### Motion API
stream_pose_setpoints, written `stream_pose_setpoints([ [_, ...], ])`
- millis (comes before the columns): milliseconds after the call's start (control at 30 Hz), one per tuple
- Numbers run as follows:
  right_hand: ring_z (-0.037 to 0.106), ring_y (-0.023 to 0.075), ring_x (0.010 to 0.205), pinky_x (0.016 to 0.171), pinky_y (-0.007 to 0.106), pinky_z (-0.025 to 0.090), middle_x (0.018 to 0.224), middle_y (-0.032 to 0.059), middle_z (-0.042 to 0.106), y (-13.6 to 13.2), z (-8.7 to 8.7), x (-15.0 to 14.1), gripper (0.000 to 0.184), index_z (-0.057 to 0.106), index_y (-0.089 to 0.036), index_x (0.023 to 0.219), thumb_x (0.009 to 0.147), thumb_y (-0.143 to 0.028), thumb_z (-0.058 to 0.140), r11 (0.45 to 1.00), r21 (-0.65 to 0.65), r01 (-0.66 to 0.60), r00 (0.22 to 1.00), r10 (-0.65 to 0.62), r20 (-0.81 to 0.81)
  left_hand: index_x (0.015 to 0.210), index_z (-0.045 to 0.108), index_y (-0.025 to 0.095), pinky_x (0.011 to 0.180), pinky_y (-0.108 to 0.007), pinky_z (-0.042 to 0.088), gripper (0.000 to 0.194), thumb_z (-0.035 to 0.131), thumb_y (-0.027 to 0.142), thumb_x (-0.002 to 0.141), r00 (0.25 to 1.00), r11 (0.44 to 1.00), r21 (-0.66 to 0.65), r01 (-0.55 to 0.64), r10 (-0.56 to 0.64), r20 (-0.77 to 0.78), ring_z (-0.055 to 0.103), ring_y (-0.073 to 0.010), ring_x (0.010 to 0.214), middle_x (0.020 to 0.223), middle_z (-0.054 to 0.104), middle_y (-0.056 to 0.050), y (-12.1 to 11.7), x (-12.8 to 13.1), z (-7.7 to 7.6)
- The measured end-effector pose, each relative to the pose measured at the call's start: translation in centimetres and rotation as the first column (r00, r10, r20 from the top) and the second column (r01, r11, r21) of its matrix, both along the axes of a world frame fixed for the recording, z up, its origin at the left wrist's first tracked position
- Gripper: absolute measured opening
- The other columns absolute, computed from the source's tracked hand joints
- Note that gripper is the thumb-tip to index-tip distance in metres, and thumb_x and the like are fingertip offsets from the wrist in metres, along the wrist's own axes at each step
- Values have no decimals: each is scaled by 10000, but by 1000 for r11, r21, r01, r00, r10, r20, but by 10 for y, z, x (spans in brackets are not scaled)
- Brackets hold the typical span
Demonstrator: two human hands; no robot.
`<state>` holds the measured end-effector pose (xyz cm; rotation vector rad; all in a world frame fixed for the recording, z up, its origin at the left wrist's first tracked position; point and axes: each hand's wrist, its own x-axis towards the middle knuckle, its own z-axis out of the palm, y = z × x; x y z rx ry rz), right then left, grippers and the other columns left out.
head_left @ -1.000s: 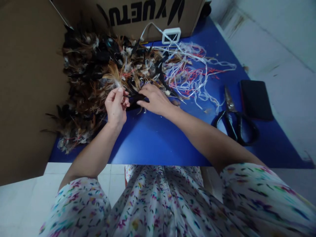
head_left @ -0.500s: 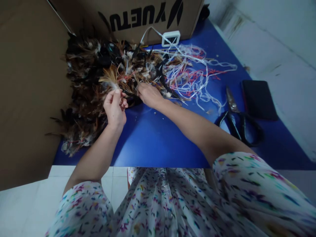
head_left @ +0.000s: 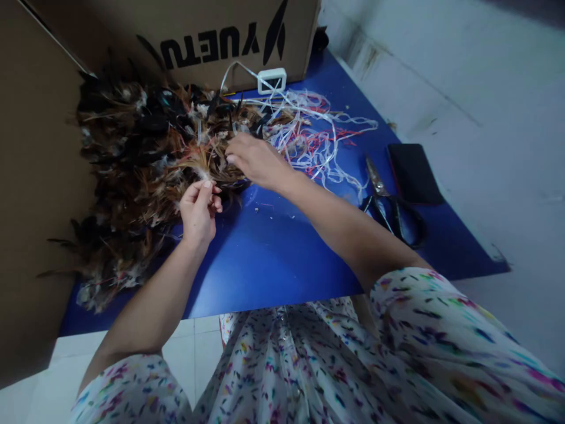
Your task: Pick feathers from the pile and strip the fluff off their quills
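My left hand (head_left: 198, 212) pinches a small bunch of tan feathers (head_left: 200, 168) between thumb and fingers, the pale fluffy base at the fingertips. Slightly higher and to the right, my right hand (head_left: 256, 159) is at the edge of a large pile of brown and black feathers (head_left: 136, 141). Its fingers are curled together and partly hidden, so what they hold cannot be made out. Tangled white and red strings (head_left: 329, 138) lie just beyond the right hand.
Black-handled scissors (head_left: 384, 203) and a dark flat case (head_left: 415, 174) lie on the blue table (head_left: 265, 253) at right. A small white-framed device (head_left: 271, 81) stands before a cardboard box (head_left: 220, 44). Another cardboard panel (head_left: 35, 194) borders the left, a wall (head_left: 441, 94) the right.
The view has shifted, so the table's things appear further left. My right hand has moved up over the feather pile. The left hand still pinches its feathers, lower relative to the pile.
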<state>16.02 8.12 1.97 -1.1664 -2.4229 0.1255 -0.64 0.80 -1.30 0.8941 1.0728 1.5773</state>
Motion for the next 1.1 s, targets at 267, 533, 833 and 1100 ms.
stream_pose_setpoints([
  [267, 644, 238, 930, 834, 377, 484, 992, 74, 726, -8, 22, 109, 230, 714, -178, 1017, 922, -196, 505, 928, -151, 340, 924, -360, -132, 728, 627, 164, 371, -168, 391, 326, 847, 394, 661, 987, 989, -15, 146, -147, -61, 500, -49, 418, 640, 632, 28, -11, 11, -4],
  [533, 667, 195, 783, 724, 312, 472, 806, 54, 730, -42, -4, 139, 169, 734, -167, 829, 762, -104, 593, 898, -307, 314, 947, -319, 36, 712, 630, 159, 369, -170, 392, 345, 854, 413, 649, 971, 978, -1, 210, -209, -114, 506, -51, 417, 643, 642, 23, -18, 18, -2],
  [833, 638, 188, 781, 713, 310, 443, 845, 56, 717, -39, -17, 135, 115, 711, -186, 809, 769, -109, 636, 907, -276, 319, 944, -280, 172, 714, 640, 157, 365, -174, 393, 329, 853, 402, 660, 970, 976, 6, 219, -217, -111, 511, -57, 414, 642, 641, 18, -18, 18, -3],
  [1100, 645, 217, 823, 713, 327, 434, 895, 97, 720, -41, -19, 138, 131, 687, -173, 827, 845, -131, 565, 871, -315, 376, 918, -305, 253, 716, 648, 157, 372, -174, 402, 324, 848, 408, 663, 965, 974, -8, 228, -227, -135, 513, -56, 416, 649, 649, 16, -20, 19, -4],
])
